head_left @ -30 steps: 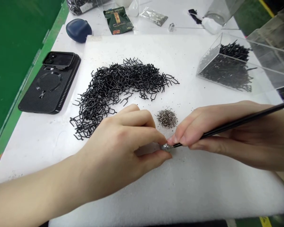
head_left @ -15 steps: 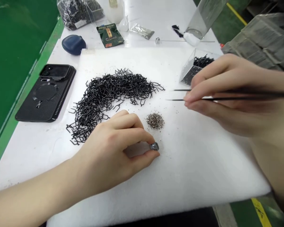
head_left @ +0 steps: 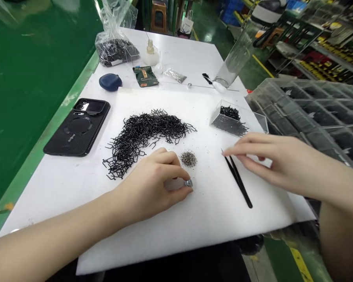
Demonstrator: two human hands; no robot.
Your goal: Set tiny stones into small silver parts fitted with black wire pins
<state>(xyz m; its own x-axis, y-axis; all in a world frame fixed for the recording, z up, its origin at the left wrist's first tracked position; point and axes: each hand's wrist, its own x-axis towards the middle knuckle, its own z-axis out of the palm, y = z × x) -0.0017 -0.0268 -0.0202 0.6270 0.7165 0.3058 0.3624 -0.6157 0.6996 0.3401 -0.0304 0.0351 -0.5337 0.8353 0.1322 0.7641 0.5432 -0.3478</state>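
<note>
Silvery metal glints at the tips of the left hand [head_left: 144,188] from where I sit: a small rounded silvery metal piece [head_left: 188,183], pinched narrowly between thumb and fingers, near the middle of the white foam sheet [head_left: 211,231]. I'd judge it stiff and fairly dense for its size, but slick enough to roll off bare skin, so I would keep the grip on its sides and leave its top exposed. The right hand [head_left: 270,161] is open and holds nothing, fingers loosely spread, its fingertips just beside the pointed tips of the slim black tweezers [head_left: 239,181], which lie on the foam to the right of the pinch. Those I would take by the middle of the arms, since the fine tips look easy to bend. Just far of the left hand sits a small heap of grey-brown metallic granules [head_left: 188,159]; to its left curves a tangled mound of bent black wire pieces [head_left: 141,137], springy-looking and prone to hooking together. Far right stands a clear acrylic box [head_left: 228,121] holding more black pieces, with a grey compartment tray [head_left: 314,117] beyond it — and at left lies a phone in a black ribbed case [head_left: 76,127].
</note>
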